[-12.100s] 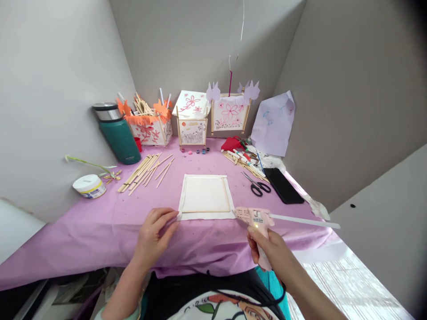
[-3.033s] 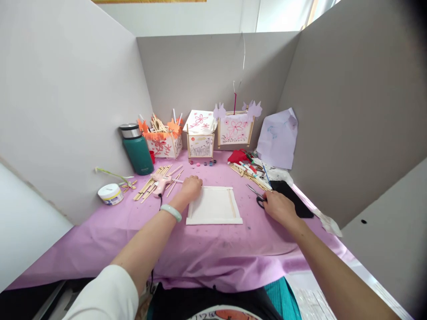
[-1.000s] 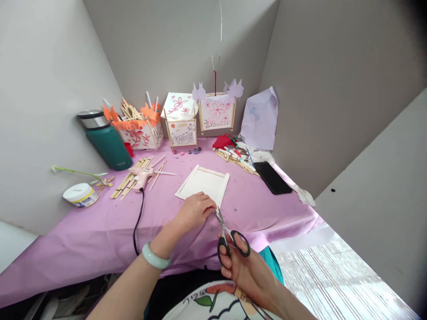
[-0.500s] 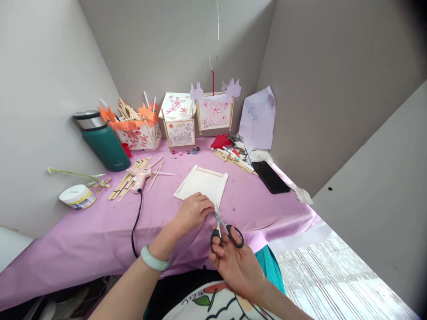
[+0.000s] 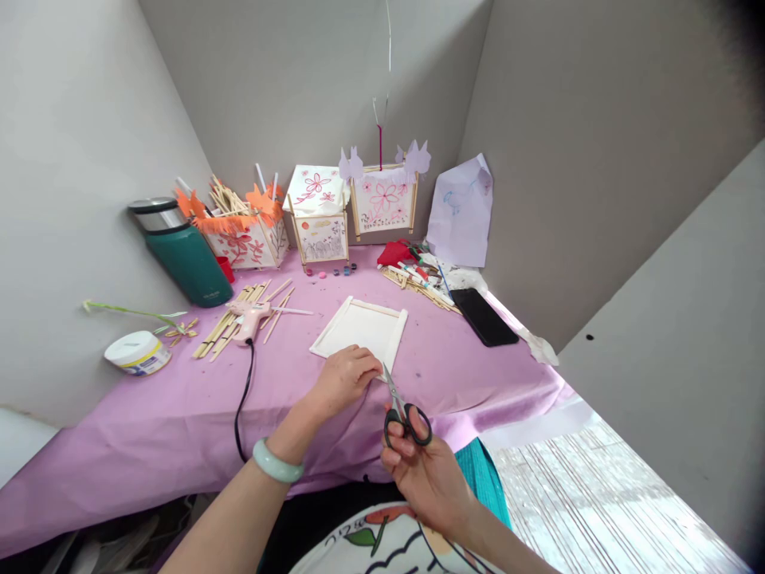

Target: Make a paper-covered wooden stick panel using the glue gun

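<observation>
A white paper panel (image 5: 363,327) with rolled or folded edges lies on the purple cloth in front of me. My left hand (image 5: 347,378) pinches its near edge, fingertips pressed together close to the right corner. Black-handled scissors (image 5: 393,391) are in my right hand (image 5: 421,466), with fingers through the loops. Their blades look nearly closed and point up at the panel's near right corner, right beside my left fingertips. Whether the tips touch the paper I cannot tell.
On the left are a pink glue gun (image 5: 249,319) with a black cord, wooden sticks (image 5: 224,327), a white tub (image 5: 137,352) and a green bottle (image 5: 188,263). Decorated paper lanterns (image 5: 323,237) stand behind. A phone (image 5: 483,316) and markers (image 5: 427,281) lie at right.
The scissor blades have come together from a wider spread, and the handles have drawn closer. My right hand has shifted slightly right and down. My left hand stays on the panel.
</observation>
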Tool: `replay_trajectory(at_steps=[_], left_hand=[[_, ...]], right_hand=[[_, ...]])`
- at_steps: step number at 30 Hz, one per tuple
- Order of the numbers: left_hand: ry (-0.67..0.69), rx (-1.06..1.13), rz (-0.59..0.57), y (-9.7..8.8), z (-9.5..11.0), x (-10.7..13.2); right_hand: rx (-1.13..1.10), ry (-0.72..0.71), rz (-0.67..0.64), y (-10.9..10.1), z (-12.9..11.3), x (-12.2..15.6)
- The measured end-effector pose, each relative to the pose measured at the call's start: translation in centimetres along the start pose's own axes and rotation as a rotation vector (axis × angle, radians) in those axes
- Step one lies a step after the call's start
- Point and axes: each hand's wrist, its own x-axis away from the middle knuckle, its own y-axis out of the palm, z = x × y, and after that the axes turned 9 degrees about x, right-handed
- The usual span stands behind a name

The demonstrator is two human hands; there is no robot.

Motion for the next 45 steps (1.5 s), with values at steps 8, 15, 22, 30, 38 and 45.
replay_trajectory(at_steps=[8,15,22,30,38,45], left_hand=[[-0.150,0.320,0.274,-0.8,0.1,0.6],[-0.290,0.142,0.631,-5.0,-0.9,3.7],[-0.405,-0.428,0.559,-6.9,-3.0,7.3],[-0.077,-0.098,0.358,-0.5,0.9,4.4],[-0.149,-0.064,0.343,0.1,0.8,4.0],[-0.233,-0.012,0.376,-0.2,1.0,3.9]], right_hand=[[0.828,-0.192,0.050,1.3,-2.9,1.7],[1.965,-0.777,0.724,0.4,-13.7,-2.3],[2.528,-1.156,0.630,-0.8,-13.7,-4.8],[2.294,-1.301,0.068,0.6,-6.1,-4.6],[2.496,-1.211,0.028,0.5,-6.4,-4.8],[2.414,-1.115,0.076,0.4,-6.3,-4.8]])
